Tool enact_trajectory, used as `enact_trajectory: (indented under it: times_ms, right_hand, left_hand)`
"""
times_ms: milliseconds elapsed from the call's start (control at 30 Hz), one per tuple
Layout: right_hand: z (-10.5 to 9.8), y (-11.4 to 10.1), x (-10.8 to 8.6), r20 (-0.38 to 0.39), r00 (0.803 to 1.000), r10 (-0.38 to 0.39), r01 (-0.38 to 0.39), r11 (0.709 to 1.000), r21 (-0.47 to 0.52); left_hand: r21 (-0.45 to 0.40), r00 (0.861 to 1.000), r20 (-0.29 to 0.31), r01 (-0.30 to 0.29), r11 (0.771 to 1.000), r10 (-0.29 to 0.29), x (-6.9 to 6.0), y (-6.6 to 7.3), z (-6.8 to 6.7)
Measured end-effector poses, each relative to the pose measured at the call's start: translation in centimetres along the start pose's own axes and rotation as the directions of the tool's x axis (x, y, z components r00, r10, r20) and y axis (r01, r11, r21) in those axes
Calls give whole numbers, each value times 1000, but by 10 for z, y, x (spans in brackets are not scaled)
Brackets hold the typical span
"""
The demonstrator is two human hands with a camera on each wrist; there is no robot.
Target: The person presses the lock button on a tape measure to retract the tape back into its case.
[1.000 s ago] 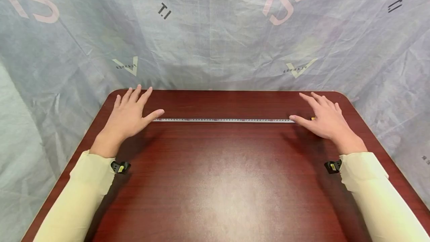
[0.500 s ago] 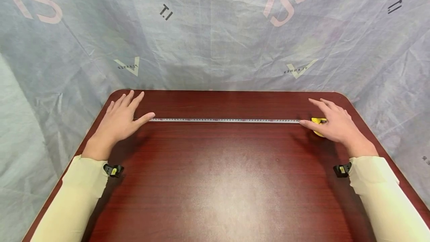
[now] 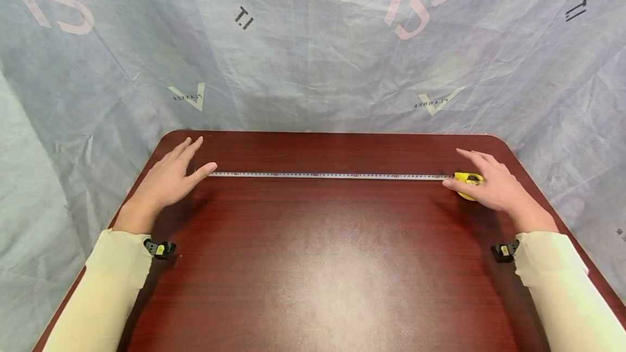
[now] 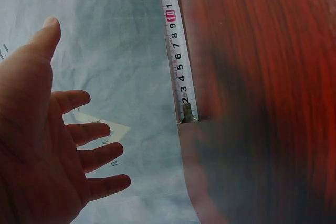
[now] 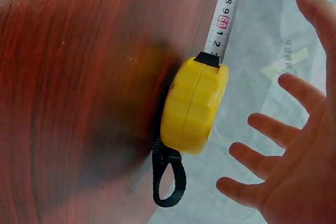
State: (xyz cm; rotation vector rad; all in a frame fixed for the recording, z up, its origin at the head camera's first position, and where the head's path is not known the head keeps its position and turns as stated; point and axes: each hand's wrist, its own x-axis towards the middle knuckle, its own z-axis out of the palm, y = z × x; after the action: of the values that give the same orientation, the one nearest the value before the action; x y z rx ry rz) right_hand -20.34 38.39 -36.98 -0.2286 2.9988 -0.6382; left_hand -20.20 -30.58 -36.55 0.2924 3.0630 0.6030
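Observation:
A tape measure with a yellow case (image 5: 191, 106) and black wrist strap (image 5: 177, 179) lies toward the table's right side. Its white blade (image 3: 337, 176) runs straight to the left across the table, just past the 60 mark at the case. The metal end hook (image 4: 188, 114) shows in the left wrist view. My left hand (image 3: 168, 181) hovers above the blade's hook end, fingers spread and holding nothing. Above the yellow case is my right hand (image 3: 491, 186), also spread and apart from it, partly hiding the case in the head view.
The reddish-brown table (image 3: 318, 254) has rounded far corners. Grey printed fabric (image 3: 303, 48) hangs behind and at both sides. Black bands with small devices (image 3: 163, 250) are worn at the wrists.
Both hands have moved outward and slightly nearer the body, the left one leftward and the right one rightward. More of the yellow case has come into view. The tape measure stays in place.

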Motion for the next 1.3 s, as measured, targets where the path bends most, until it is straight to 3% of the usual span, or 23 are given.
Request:
enact_trajectory:
  times_ms: [533,1000,1300]
  right_hand:
    - [6,20,-6,1,1000,-2,2,995,96]
    - [18,31,-10,-10,1000,-1,2,987,159]
    - [21,33,-13,11,1000,4,-5,988,155]
  left_hand:
    - [-96,999,40,33,995,-29,0,-15,4]
    - [-94,996,55,70,993,-65,-3,-25,6]
    - [-79,994,78,81,994,-75,-4,-28,15]
